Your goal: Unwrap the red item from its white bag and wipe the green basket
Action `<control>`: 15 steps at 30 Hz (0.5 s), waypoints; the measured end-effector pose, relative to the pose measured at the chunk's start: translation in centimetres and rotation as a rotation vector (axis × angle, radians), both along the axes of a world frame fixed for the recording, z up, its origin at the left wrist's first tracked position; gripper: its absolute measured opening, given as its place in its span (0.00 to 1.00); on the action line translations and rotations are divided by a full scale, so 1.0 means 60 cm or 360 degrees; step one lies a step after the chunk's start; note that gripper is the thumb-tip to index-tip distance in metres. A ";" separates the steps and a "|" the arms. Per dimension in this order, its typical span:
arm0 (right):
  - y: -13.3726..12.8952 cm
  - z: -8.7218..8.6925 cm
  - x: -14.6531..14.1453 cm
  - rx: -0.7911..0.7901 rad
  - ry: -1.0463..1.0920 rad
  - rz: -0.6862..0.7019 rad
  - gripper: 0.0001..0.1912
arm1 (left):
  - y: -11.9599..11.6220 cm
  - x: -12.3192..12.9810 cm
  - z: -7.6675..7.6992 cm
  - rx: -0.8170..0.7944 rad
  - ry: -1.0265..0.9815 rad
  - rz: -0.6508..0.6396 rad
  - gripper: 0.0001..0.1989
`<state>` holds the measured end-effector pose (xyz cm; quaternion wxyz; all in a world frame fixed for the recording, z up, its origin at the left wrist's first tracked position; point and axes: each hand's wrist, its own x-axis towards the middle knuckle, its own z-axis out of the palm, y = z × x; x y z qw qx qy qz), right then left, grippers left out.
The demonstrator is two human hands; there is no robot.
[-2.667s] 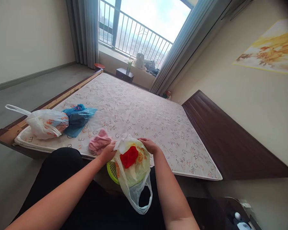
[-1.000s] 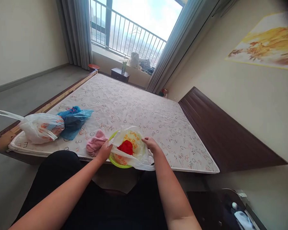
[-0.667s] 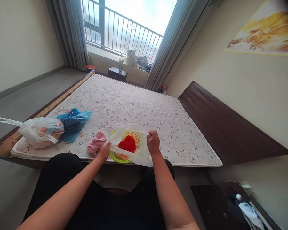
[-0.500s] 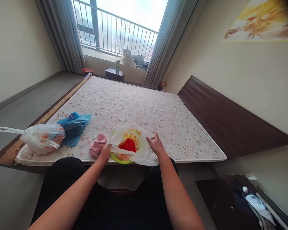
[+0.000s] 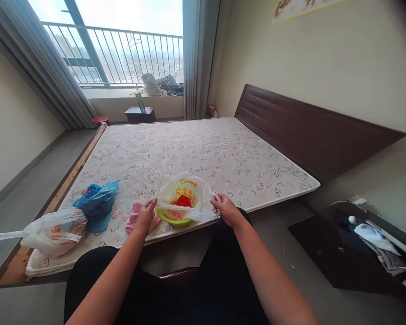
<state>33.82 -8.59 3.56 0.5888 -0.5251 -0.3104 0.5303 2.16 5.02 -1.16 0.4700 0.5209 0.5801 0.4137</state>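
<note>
A white plastic bag (image 5: 200,208) with orange print lines a yellow-green basket (image 5: 173,221) at the mattress's near edge. Inside lies something bright red (image 5: 183,201), its kind unclear. My left hand (image 5: 146,215) pinches the bag's left rim, its fingers closed. On the other side my right hand (image 5: 226,209) is closed around the bag's right handle, pulling it outward. A pink cloth item (image 5: 131,220) lies beside the basket, partly hidden behind my left hand.
On the mattress (image 5: 176,149) at left lie a filled white plastic bag (image 5: 54,232) and a blue plastic bag (image 5: 99,207). A dark headboard (image 5: 291,122) stands at right. Low at right is a dark cabinet (image 5: 325,248) with clothes.
My right hand was open beside the bag and now grips its handle. My left hand still holds the left rim. The view has turned to the right.
</note>
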 end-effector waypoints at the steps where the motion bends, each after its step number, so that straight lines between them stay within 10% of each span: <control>1: 0.002 0.006 -0.001 0.0012 -0.0018 0.0027 0.22 | 0.012 0.007 0.013 -0.0021 0.0032 -0.0006 0.17; 7: 0.003 0.029 -0.010 0.0189 -0.0057 0.0046 0.18 | 0.075 0.037 0.062 -0.0191 0.0119 0.0001 0.10; 15: 0.015 0.006 0.016 0.0316 0.0442 -0.0937 0.18 | 0.069 -0.017 0.092 -0.0105 -0.1143 0.0083 0.13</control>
